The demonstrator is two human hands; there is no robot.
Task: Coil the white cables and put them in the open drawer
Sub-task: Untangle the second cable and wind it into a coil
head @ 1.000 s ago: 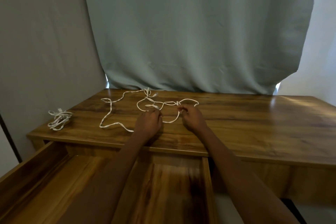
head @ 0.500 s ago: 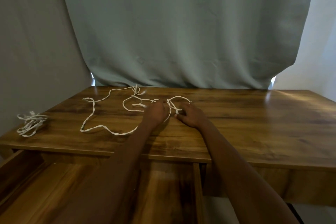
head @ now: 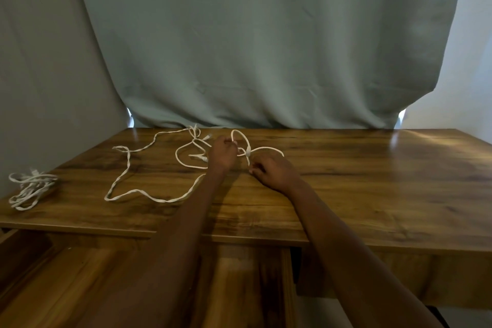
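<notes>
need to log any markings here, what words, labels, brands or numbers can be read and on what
None: no readable text shows anywhere.
The loose white cable, the bundled white cable, the wooden desk, the open drawer and the grey-green curtain bear no visible lettering.

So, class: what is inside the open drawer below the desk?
The open drawer shows only bare wood; no cable is visible inside. Both forearms cover parts of its floor.
</notes>
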